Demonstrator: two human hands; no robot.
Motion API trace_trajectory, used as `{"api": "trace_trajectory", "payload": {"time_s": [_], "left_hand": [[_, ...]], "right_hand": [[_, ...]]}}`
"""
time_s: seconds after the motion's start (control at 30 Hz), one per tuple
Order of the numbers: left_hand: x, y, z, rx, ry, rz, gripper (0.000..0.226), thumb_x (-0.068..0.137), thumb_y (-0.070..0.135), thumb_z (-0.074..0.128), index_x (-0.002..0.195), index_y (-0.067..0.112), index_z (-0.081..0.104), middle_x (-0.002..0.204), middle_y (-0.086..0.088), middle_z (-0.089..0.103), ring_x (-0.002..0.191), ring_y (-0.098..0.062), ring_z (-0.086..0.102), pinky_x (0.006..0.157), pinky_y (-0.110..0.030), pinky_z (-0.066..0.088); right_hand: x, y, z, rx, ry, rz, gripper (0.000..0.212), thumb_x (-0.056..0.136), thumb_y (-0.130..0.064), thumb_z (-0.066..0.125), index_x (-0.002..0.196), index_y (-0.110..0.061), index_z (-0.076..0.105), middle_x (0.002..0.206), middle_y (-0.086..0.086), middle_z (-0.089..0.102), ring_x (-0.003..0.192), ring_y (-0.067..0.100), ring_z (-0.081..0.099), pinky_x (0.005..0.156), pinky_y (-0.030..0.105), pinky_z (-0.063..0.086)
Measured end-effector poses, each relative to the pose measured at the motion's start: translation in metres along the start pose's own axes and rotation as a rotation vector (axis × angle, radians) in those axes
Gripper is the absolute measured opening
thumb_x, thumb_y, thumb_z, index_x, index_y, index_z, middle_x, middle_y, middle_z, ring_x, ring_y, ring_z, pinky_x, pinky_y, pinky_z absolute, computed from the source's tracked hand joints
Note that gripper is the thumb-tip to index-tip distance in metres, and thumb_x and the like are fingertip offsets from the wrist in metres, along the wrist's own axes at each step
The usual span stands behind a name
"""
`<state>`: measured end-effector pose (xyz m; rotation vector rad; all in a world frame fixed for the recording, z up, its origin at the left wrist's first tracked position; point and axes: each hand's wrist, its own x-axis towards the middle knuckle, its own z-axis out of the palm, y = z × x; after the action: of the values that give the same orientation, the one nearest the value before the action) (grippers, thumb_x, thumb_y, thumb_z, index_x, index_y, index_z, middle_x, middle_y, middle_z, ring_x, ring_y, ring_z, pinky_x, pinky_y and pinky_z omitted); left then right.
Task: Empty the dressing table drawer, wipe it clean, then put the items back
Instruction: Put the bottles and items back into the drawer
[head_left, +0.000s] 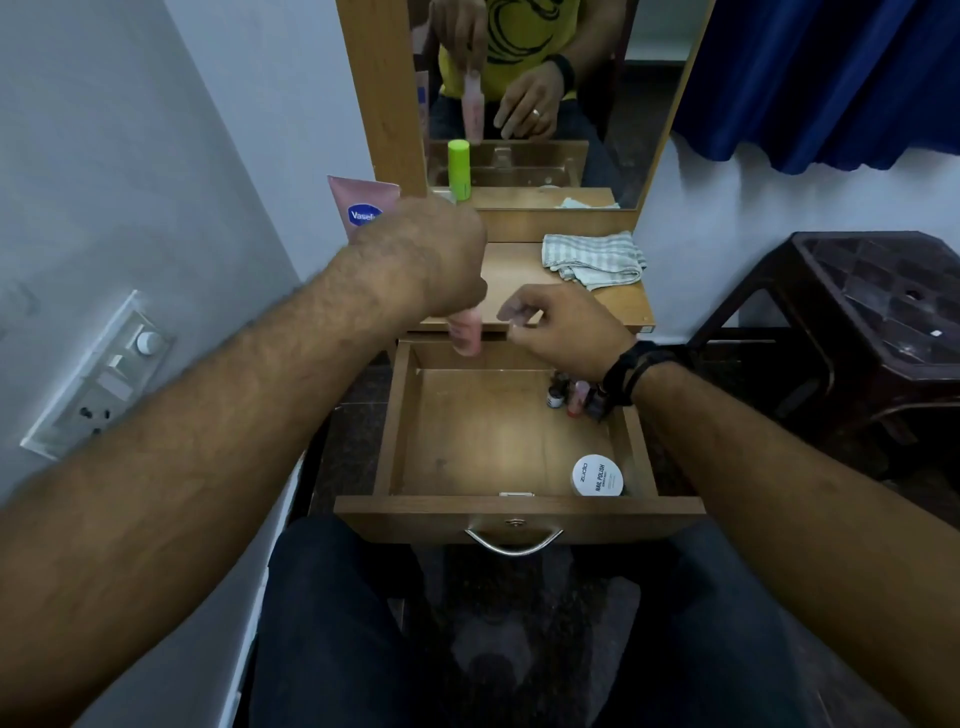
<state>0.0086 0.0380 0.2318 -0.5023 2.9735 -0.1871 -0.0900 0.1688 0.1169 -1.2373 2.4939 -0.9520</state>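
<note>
Pink tube (466, 335) hangs from the left hand (447, 254), whose grip curls around its top, above the back of the open drawer (395, 415). Right hand (563, 327) hovers beside it, fingers loosely curled, holding nothing. Small bottles (574, 397) and a white jar (597, 475) sit inside the drawer.

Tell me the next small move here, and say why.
Probably set the pink tube, gripped in the left hand, on the wooden dressing tabletop beside the green-capped bottle: small nail polish bottles and a white round tub remain in the open wooden drawer.
</note>
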Motion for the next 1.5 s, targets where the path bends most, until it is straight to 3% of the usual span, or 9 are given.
{"api": "trace_trajectory", "payload": {"time_s": [0.17,0.27,0.4,0.47,0.67,0.93,1.17,1.37,1.5], "left_hand": [[-0.011,0.021,0.06,-0.394,-0.072,0.092,0.026,0.092,0.033,0.069,0.113,0.019,0.07,0.105,-0.003,0.069,0.08,-0.017,0.058,0.066,-0.026,0.042],[-0.004,0.037,0.122,-0.731,-0.117,0.028,0.015,0.089,0.019,0.071,0.104,0.016,0.07,0.1,-0.006,0.072,0.068,-0.019,0.061,0.061,-0.031,0.052],[-0.001,0.06,0.175,-1.005,-0.235,-0.056,0.014,0.093,0.004,0.064,0.104,0.012,0.064,0.104,-0.014,0.068,0.083,-0.029,0.067,0.07,-0.044,0.06],[0.002,0.069,0.189,-0.998,-0.241,-0.06,0.015,0.091,0.002,0.063,0.098,0.016,0.061,0.101,-0.013,0.067,0.08,-0.025,0.063,0.069,-0.043,0.058],[0.011,0.085,0.209,-0.753,-0.303,0.023,0.021,0.092,0.016,0.07,0.112,0.01,0.071,0.111,-0.007,0.071,0.101,-0.026,0.066,0.069,-0.021,0.041],[0.013,0.087,0.218,-0.759,-0.325,0.056,0.02,0.094,0.012,0.068,0.113,0.012,0.071,0.11,-0.005,0.071,0.084,-0.015,0.059,0.076,-0.026,0.048],[0.017,0.09,0.22,-0.683,-0.295,0.096,0.021,0.093,0.025,0.07,0.113,0.018,0.068,0.109,0.001,0.066,0.102,-0.015,0.059,0.084,-0.026,0.046],[0.017,0.078,0.21,-0.589,-0.212,0.092,0.019,0.091,0.026,0.067,0.11,0.021,0.069,0.114,-0.002,0.069,0.102,-0.02,0.063,0.087,-0.036,0.053],[0.013,0.054,0.185,-0.464,-0.056,0.136,0.021,0.091,0.03,0.061,0.109,0.022,0.068,0.116,-0.003,0.068,0.106,-0.028,0.064,0.087,-0.039,0.053]], "right_hand": [[-0.023,0.014,-0.021,0.053,-0.457,0.217,0.026,0.079,-0.022,0.071,0.104,-0.028,0.067,0.102,0.001,0.07,0.076,0.03,0.074,0.073,0.052,0.062],[-0.029,0.026,-0.009,-0.234,-0.499,0.177,0.023,0.081,-0.027,0.073,0.102,-0.026,0.065,0.096,-0.006,0.067,0.084,0.023,0.069,0.074,0.04,0.058],[-0.038,0.036,0.015,-0.481,-0.501,0.099,0.022,0.093,-0.041,0.059,0.099,-0.02,0.062,0.09,-0.003,0.06,0.086,0.02,0.058,0.066,0.028,0.04],[-0.041,0.044,0.028,-0.534,-0.516,0.115,0.034,0.098,-0.048,0.047,0.09,-0.017,0.061,0.085,0.002,0.06,0.081,0.024,0.059,0.067,0.031,0.047],[-0.046,0.045,0.041,-0.678,-0.67,0.148,0.03,0.1,-0.028,0.049,0.114,-0.005,0.062,0.111,0.015,0.063,0.104,0.033,0.062,0.078,0.036,0.049],[-0.05,0.053,0.052,-0.806,-0.634,0.232,0.022,0.096,-0.016,0.053,0.113,-0.005,0.063,0.113,0.014,0.062,0.106,0.036,0.062,0.088,0.048,0.054],[-0.047,0.06,0.062,-0.803,-0.585,0.286,0.022,0.095,-0.019,0.054,0.114,-0.01,0.06,0.115,0.011,0.06,0.106,0.038,0.06,0.083,0.056,0.052],[-0.043,0.055,0.048,-0.683,-0.556,0.278,0.047,0.087,-0.051,0.066,0.106,-0.008,0.063,0.116,0.01,0.058,0.102,0.033,0.059,0.086,0.048,0.054],[-0.029,0.039,0.038,-0.552,-0.379,0.203,0.024,0.092,-0.034,0.058,0.091,-0.011,0.064,0.099,0.012,0.069,0.085,0.031,0.063,0.076,0.037,0.054]]}}
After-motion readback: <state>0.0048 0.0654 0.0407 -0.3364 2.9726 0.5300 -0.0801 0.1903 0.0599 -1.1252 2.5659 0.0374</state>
